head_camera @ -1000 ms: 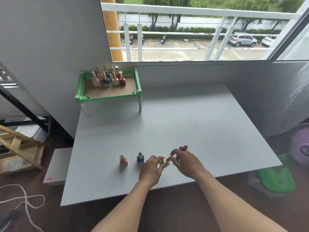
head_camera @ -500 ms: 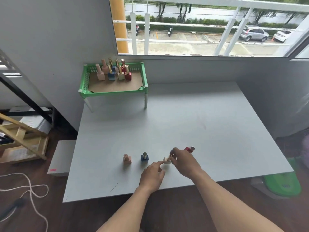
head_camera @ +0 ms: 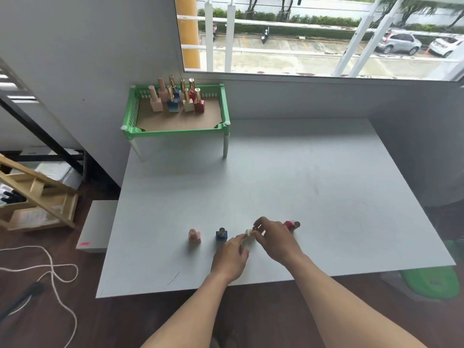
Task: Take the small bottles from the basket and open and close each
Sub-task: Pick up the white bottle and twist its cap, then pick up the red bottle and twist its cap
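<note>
Cream bottle (head_camera: 249, 232): now down on bench (head_camera: 301, 172), earlier raised. Right hand (head_camera: 273, 239) grip pinches its cap; left hand (head_camera: 231, 257) touches it, grip unclear. Red bottle (head_camera: 291, 225) half hidden.

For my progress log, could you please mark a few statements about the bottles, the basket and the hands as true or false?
1. The pink bottle stands on the table, left of the blue bottle. True.
2. The green basket is empty. False: several spare bottles stand in it.
3. The right hand pinches the top of the cream bottle. True.
4. The red bottle stands between the pink and blue ones. False: it is to the right, just beyond the right hand.
5. The left hand lies flat, far from every bottle. False: its fingertips reach the cream bottle.
</note>
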### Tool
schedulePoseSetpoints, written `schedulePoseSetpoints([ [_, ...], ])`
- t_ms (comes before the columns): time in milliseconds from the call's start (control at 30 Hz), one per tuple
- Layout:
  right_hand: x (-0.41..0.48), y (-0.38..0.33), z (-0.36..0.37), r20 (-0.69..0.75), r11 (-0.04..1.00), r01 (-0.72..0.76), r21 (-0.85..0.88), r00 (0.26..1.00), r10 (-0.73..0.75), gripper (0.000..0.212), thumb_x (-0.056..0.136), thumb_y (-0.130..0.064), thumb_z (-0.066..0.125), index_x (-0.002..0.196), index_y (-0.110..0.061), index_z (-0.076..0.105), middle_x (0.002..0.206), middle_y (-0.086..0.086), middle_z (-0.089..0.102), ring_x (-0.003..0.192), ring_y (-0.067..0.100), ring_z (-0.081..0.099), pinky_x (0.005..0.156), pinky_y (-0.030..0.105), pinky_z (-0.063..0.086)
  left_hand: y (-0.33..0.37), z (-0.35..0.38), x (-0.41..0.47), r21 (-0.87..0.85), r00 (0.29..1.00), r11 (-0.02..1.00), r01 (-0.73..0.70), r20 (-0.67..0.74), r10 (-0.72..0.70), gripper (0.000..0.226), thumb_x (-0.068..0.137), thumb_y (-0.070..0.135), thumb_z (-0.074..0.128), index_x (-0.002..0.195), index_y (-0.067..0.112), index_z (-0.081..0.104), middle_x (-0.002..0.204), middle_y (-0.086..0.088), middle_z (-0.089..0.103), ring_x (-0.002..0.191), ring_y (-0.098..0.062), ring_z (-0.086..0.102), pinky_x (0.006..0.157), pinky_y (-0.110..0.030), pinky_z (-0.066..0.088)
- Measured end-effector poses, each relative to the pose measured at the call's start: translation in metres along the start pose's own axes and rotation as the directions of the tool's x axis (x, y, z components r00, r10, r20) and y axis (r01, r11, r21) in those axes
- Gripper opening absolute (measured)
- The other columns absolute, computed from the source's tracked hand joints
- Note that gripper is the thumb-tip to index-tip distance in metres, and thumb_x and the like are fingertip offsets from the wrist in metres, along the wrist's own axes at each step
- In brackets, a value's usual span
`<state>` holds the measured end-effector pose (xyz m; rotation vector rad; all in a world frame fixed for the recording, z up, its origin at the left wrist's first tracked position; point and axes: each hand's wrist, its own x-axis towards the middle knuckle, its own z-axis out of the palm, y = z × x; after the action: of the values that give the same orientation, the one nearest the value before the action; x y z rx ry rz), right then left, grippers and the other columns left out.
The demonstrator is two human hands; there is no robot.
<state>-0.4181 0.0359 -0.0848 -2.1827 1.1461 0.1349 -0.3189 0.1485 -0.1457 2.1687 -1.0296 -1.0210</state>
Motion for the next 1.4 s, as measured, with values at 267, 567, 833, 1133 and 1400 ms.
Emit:
schedulePoseSetpoints([
  [267, -0.004, 0.005, 0.0, 0.003, 0.999, 0.001, 0.048, 1.0, -0.001, 0.024, 0.095, -0.041, 0.05, 0.117, -0.031, 0.05, 0.099, -0.011, 0.07, 0.089, 0.01, 0.061, 0.069, 0.014, 0.032, 0.001, 0.002, -0.001, 0.022, 0.999, 0.999, 0.038, -0.033, -0.037, 0.027, 0.095, 0.03, 0.046, 0.121, 0.026, 0.054, 0.101, 0.002, 0.068, 0.091, -0.017, 0.063, 0.077, -0.032, 0.051],
  [567, -0.036, 0.049, -0.007, -0.014, 0.985, -0.171, 0.012, 0.985, 0.171, 0.013, 0.093, -0.028, 0.046, 0.091, -0.021, 0.057, 0.088, -0.005, 0.064, 0.078, 0.019, 0.062, 0.073, 0.036, 0.052, 0.016, 0.027, -0.004, 0.157, 0.997, 0.986, -0.051, 0.064, 0.042, 0.018, 0.092, 0.034, 0.046, 0.096, 0.026, 0.061, 0.091, 0.004, 0.07, 0.091, -0.023, 0.063, 0.079, -0.033, 0.05],
  [833, -0.058, 0.093, -0.026, -0.065, 0.948, -0.31, 0.071, 0.947, 0.314, 0.019, 0.095, -0.033, 0.044, 0.107, -0.026, 0.057, 0.091, -0.008, 0.068, 0.084, 0.017, 0.063, 0.076, 0.034, 0.053, 0.058, 0.054, 0.017, 0.019, 0.986, 0.995, -0.1, 0.136, 0.096, 0.04, 0.094, 0.028, 0.051, 0.133, 0.03, 0.043, 0.087, 0.008, 0.064, 0.089, -0.015, 0.061, 0.084, -0.037, 0.052],
  [1133, -0.061, 0.113, -0.03, -0.083, 0.922, -0.317, 0.223, 0.936, 0.342, 0.024, 0.097, -0.035, 0.043, 0.117, -0.03, 0.054, 0.096, -0.01, 0.065, 0.084, 0.014, 0.063, 0.077, 0.033, 0.053, 0.082, 0.068, 0.055, -0.043, 0.995, 0.997, -0.068, 0.077, 0.071, 0.058, 0.092, 0.024, 0.052, 0.144, 0.037, 0.028, 0.083, 0.011, 0.065, 0.08, -0.015, 0.063, 0.072, -0.036, 0.052],
  [1400, -0.061, 0.121, -0.031, -0.086, 0.91, -0.314, 0.27, 0.934, 0.348, 0.023, 0.096, -0.037, 0.044, 0.116, -0.032, 0.054, 0.095, -0.011, 0.064, 0.084, 0.012, 0.062, 0.079, 0.033, 0.053, 0.082, 0.074, 0.07, -0.075, 0.995, 0.994, -0.077, 0.058, 0.081, 0.035, 0.093, 0.03, 0.053, 0.125, 0.042, 0.049, 0.078, 0.013, 0.064, 0.074, -0.023, 0.067, 0.078, -0.042, 0.055],
])
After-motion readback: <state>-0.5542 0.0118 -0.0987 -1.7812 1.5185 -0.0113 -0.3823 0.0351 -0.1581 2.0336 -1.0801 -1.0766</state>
